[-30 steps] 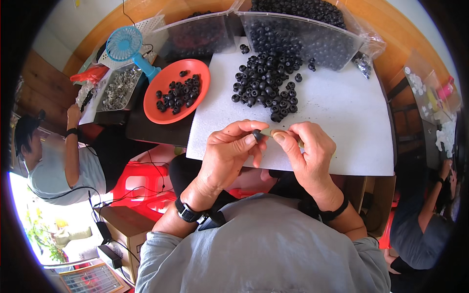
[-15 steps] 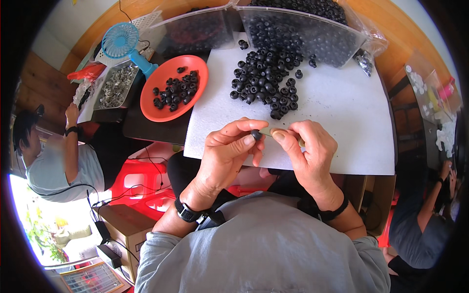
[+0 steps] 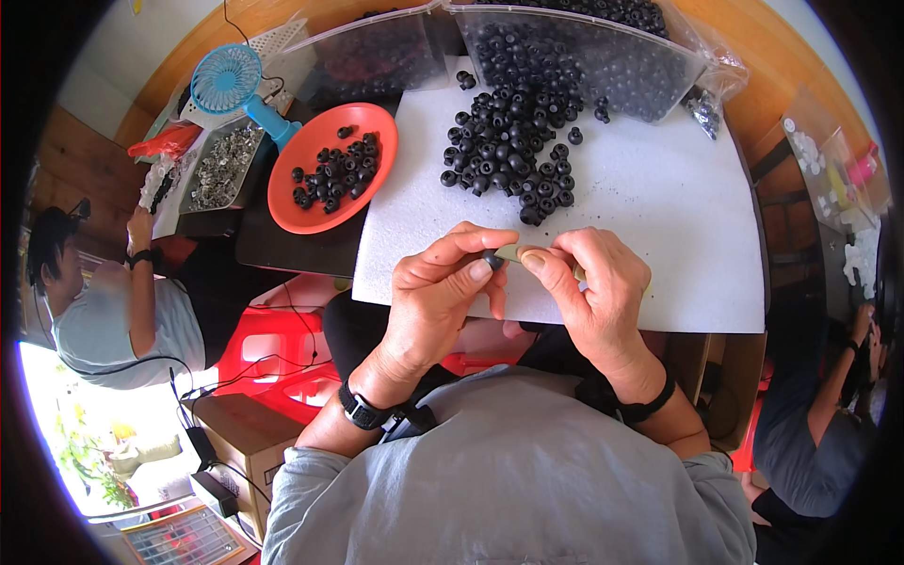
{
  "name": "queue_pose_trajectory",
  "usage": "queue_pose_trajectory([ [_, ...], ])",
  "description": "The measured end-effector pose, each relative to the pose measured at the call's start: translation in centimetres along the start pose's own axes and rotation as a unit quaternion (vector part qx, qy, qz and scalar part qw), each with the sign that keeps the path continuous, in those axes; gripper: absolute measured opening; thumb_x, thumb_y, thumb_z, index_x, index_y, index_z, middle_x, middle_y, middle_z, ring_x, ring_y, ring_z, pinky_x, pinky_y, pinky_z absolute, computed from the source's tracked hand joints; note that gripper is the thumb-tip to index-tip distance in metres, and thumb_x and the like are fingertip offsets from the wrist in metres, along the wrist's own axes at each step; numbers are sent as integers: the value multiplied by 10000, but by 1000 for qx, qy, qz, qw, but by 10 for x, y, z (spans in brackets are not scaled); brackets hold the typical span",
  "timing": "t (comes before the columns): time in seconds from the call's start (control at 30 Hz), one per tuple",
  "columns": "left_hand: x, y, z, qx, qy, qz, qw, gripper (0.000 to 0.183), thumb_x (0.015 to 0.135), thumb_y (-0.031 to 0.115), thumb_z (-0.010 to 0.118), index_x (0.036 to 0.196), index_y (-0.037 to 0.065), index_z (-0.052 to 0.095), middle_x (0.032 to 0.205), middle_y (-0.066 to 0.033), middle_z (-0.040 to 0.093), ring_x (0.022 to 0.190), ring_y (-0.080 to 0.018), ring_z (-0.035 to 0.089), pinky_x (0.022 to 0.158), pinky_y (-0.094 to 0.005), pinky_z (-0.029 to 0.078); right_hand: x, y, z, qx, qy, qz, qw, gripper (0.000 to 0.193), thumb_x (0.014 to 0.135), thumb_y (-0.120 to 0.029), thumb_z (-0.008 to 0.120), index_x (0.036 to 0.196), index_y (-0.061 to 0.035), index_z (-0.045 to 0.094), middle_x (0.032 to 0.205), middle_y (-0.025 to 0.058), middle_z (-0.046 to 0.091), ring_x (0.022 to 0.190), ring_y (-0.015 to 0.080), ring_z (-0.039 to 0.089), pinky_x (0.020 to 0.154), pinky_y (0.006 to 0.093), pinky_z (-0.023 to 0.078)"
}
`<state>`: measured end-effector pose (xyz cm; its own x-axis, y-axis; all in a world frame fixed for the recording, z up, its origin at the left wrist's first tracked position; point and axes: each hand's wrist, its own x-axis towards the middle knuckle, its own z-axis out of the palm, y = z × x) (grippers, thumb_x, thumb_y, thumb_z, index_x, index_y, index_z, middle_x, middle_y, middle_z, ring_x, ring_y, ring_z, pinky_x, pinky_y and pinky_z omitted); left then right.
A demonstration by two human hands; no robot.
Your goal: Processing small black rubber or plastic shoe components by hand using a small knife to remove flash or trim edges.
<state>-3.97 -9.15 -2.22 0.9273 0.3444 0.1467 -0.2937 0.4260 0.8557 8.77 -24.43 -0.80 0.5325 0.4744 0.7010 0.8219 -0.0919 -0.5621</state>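
Note:
My left hand pinches a small black round part between thumb and fingertips. In my right hand is a thin flat greyish-green tool, pressed between thumb and bent fingers. Its tip meets the black part; most of its length is hidden by the fingers. Both hands are raised over the near edge of a white foam sheet. Beyond them lies a heap of similar black parts, hollow and rounded. More of these parts lie in an orange plate to the left.
Clear plastic bins of black parts line the back. A blue fan and a tray of small metallic pieces are at the far left. One person sits on the left; another's arm shows on the right.
The view has shifted very slightly. Both hands keep their hold, with the tool tip still against the black part.

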Motion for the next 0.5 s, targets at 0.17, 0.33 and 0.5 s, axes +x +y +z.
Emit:
queue_pose_trajectory([
  [0.17,0,0,1,12,0,6,1000,305,1071,2,577,1353,-54,680,1173,-135,628,933,-229,666,681,-343,591,-1,0,0,3,-3,4,1000,306,892,-187,863,772,-80,602,644,31,589,547,219,571,505,365,427],
  [0.33,-1,0,1,14,-6,7,1000,302,1071,-19,557,1343,-57,682,1171,-135,623,917,-228,668,675,-341,587,-1,1,0,2,-10,-4,1000,313,901,-194,855,763,-87,595,634,32,572,545,227,561,503,374,423],
  [0.5,-2,0,2,7,10,2,1000,269,1066,-19,560,1295,-57,696,1155,-132,637,906,-217,662,666,-335,577,-1,3,-1,-6,-31,-18,999,322,897,-211,854,753,-95,591,626,35,552,551,246,551,506,396,414],
])
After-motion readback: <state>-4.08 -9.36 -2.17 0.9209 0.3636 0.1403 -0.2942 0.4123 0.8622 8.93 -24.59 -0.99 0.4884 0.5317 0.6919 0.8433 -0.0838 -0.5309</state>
